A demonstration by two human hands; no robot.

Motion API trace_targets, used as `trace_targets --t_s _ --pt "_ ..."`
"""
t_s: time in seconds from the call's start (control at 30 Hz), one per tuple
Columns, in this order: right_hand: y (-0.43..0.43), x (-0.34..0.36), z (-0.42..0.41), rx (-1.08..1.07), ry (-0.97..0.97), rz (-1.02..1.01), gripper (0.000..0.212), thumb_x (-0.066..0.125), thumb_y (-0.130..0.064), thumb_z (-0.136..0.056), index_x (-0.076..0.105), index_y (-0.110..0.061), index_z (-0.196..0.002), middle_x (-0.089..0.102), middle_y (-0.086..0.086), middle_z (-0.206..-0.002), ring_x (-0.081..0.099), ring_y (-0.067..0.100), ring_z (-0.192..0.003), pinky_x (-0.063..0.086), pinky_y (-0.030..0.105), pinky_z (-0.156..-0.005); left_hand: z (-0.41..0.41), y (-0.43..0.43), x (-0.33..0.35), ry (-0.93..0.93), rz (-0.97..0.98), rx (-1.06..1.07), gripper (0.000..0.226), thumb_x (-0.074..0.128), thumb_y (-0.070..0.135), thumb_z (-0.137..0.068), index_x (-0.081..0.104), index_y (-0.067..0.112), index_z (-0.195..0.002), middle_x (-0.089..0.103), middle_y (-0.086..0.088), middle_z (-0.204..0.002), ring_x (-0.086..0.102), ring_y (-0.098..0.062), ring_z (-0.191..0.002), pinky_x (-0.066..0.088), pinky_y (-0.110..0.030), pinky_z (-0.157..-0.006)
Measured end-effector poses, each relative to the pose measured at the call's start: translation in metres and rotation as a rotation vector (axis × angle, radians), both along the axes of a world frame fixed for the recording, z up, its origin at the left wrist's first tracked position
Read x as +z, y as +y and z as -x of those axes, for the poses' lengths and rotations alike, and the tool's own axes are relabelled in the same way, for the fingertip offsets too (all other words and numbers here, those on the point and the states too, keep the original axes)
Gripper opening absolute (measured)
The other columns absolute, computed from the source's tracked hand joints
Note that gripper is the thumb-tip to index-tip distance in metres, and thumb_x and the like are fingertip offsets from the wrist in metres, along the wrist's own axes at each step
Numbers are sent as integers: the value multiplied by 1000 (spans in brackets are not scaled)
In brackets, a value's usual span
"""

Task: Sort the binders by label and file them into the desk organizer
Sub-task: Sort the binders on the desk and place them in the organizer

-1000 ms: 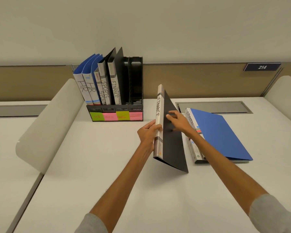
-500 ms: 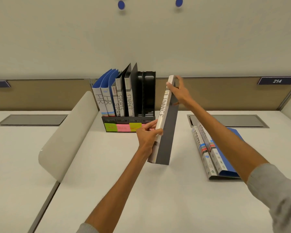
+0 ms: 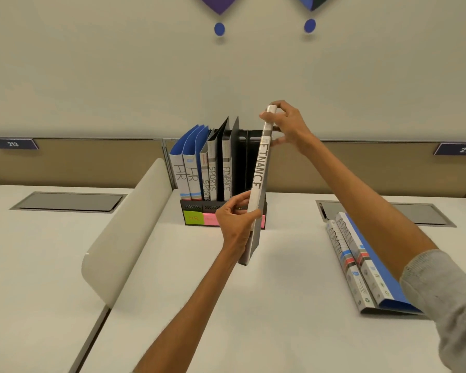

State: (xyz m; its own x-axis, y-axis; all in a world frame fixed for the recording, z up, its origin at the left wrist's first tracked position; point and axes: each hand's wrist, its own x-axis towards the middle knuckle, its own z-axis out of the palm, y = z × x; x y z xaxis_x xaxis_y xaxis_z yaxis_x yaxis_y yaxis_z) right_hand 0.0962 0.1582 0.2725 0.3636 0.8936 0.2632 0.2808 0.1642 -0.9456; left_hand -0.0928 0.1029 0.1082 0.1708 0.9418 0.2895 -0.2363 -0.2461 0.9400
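FINANCE binder (image 3: 260,181) hung upright just before the organizer (image 3: 194,205), left hand (image 3: 235,224) gripping its lower spine, right hand (image 3: 288,127) pinching its top. It needed lowering vertically, spine out, into the slot beside the filed FINANCE binder (image 3: 226,173).

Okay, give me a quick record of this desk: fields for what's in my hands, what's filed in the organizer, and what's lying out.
held: held FINANCE binder, near upright, in front of the desk organizer, not yet in a slot
left hand: grips its lower spine
right hand: grips its top end
filed: HR binders, SPORTS binders, filed FINANCE binder, all standing
lying out: two ADMIN binders, flat on the desk, to the right
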Motion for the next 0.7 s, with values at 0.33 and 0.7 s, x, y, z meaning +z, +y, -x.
trace_targets --t_s 0.33,0.7 --pt "17 52 36 28 -80 -176 26 68 -23 -86 54 -17 -107 57 9 -108 60 21 -94 57 35 -56 -1 30 23 -48 -149 74 52 79 -5 -66 66 34 -98 71 21 -92 73 -11 -85 58 -20 -66" --pt "51 26 46 -40 -216 -233 19 59 -14 -90 49 -17 -106 50 2 -110 58 17 -87 59 42 -66 -2 100 -7 209 -165 120 50 85 13 -61 68 30 -105 71 16 -98 69 4 -76 53 -10 -62"
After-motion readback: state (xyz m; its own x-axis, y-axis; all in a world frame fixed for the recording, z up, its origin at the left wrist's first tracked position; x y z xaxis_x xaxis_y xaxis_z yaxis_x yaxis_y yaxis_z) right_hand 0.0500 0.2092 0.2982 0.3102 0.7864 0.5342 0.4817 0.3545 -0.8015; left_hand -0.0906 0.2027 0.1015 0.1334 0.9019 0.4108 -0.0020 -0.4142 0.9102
